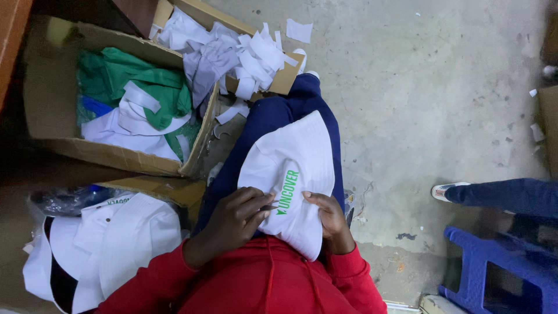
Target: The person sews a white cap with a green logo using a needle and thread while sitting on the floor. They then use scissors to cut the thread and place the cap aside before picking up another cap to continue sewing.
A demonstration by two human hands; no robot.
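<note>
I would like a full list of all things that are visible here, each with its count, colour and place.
white hat: one, white with green print, on the person's lap, held by both hands
large cardboard box: one, brown, upper left, filled with green and white fabric
second cardboard box: one, brown, top centre, filled with white paper strips
stack of white hats: one stack, white, lower left, beside a clear plastic bag
plastic stool: one, blue, lower right
other person's leg: one, blue trousers and a light shoe, right edge
concrete floor: grey, with paper scraps
left hand: on the hat's lower edge, red sleeve
right hand: gripping the hat's edge, red sleeve
</note>
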